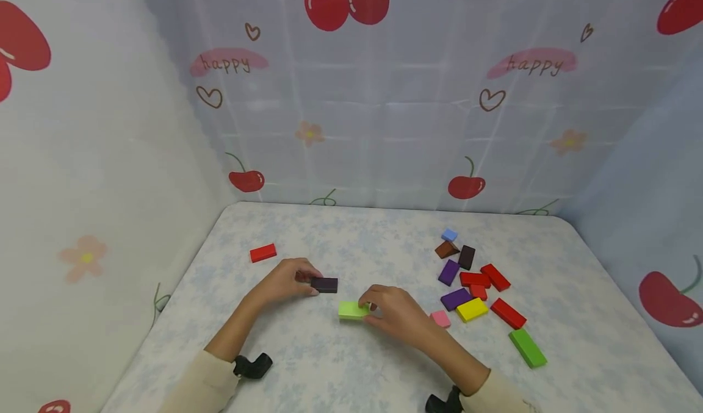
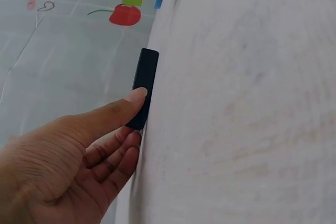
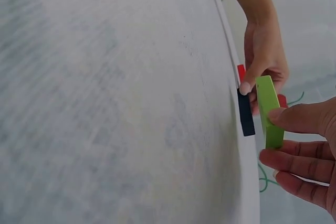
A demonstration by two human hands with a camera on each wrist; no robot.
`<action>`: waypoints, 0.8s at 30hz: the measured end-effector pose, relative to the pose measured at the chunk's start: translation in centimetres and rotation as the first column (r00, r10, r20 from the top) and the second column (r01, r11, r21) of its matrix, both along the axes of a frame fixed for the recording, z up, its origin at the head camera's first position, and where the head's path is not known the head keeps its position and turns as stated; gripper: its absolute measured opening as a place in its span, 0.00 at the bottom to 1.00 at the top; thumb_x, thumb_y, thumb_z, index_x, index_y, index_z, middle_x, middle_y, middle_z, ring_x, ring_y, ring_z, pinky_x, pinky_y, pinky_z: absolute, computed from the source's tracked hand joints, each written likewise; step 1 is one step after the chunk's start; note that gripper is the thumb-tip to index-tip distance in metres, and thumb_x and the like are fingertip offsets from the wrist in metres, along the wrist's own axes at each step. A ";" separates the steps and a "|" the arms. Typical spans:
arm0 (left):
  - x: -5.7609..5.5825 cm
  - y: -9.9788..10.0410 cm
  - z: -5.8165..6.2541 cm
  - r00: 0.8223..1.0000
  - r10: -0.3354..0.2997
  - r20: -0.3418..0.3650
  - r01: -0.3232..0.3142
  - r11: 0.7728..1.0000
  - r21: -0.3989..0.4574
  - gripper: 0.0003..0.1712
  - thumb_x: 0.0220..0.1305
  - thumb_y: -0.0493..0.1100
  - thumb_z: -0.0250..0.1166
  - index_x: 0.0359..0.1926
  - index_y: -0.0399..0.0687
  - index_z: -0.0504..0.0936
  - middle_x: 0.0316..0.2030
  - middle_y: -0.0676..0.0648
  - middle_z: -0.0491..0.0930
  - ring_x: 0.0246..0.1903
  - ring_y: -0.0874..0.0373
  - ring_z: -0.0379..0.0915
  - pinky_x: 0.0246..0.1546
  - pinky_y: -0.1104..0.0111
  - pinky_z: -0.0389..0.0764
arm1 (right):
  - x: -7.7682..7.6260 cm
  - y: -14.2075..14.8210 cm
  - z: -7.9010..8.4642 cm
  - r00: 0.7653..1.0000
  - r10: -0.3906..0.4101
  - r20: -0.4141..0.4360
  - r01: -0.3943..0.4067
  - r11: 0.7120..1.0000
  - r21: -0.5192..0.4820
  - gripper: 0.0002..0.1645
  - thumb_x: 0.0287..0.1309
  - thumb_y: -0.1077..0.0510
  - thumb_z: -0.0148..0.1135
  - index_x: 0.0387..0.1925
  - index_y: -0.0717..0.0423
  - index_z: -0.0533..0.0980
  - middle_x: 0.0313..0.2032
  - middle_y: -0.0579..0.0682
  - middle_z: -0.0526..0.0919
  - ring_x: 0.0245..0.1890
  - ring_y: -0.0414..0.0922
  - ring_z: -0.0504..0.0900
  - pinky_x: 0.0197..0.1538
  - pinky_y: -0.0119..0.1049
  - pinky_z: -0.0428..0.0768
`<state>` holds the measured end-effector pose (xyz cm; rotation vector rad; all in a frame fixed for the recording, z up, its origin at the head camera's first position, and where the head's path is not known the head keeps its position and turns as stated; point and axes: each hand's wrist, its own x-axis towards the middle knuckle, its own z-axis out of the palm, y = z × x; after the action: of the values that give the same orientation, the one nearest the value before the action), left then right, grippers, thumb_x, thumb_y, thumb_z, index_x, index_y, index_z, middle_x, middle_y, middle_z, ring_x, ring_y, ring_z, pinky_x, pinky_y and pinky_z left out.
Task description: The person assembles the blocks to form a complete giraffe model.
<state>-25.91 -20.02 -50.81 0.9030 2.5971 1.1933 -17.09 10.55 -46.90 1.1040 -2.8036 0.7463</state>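
Observation:
My left hand (image 1: pixel 287 279) pinches the left end of a flat black block (image 1: pixel 326 285) near the middle of the table. The left wrist view shows the thumb on top of this block (image 2: pixel 147 69), fingers beneath its near end. To the right, my right hand (image 1: pixel 399 316) grips a lime green block (image 1: pixel 351 310) by its right end, thumb and fingers on opposite sides. In the right wrist view the green block (image 3: pixel 268 95) appears raised off the tabletop, beside the black block (image 3: pixel 245 114) and apart from it.
A red block (image 1: pixel 263 252) lies alone at the back left. On the right are scattered several blocks, among them a yellow one (image 1: pixel 472 310), a purple one (image 1: pixel 449 272), a brown one (image 1: pixel 446 249) and a green one (image 1: pixel 528 348). A pink block (image 1: pixel 440 318) sits beside my right wrist.

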 end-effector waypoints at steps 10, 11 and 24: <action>-0.4 -1.2 -2.0 1.000 -0.002 0.006 0.001 0.993 0.119 0.18 0.59 0.45 0.77 0.52 0.54 0.88 0.45 0.53 0.84 0.40 0.59 0.77 0.43 0.69 0.80 | -1.4 -2.9 -0.8 1.000 0.017 0.003 -0.017 1.000 -0.006 0.13 0.55 0.60 0.77 0.42 0.52 0.85 0.41 0.46 0.85 0.35 0.40 0.84 0.37 0.31 0.80; -0.4 -1.3 -2.2 1.000 0.003 0.014 -0.005 0.990 0.139 0.18 0.61 0.45 0.76 0.52 0.53 0.88 0.46 0.53 0.84 0.41 0.59 0.77 0.43 0.69 0.79 | -1.4 -3.1 -0.9 1.000 0.018 0.008 -0.018 1.000 -0.007 0.13 0.55 0.60 0.77 0.42 0.52 0.85 0.41 0.46 0.85 0.35 0.40 0.84 0.37 0.31 0.80; -0.8 -1.7 -3.4 0.997 0.044 0.064 -0.059 0.964 0.258 0.10 0.65 0.43 0.72 0.47 0.55 0.91 0.46 0.53 0.87 0.45 0.57 0.82 0.44 0.67 0.81 | -1.9 -4.5 -1.5 0.999 -0.011 0.039 0.010 1.000 0.007 0.12 0.54 0.62 0.77 0.40 0.54 0.84 0.39 0.47 0.82 0.35 0.39 0.80 0.38 0.30 0.79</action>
<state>-26.74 -21.68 -54.20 0.8339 2.4708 1.5780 -18.94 6.01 -48.35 1.0865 -2.8436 0.7667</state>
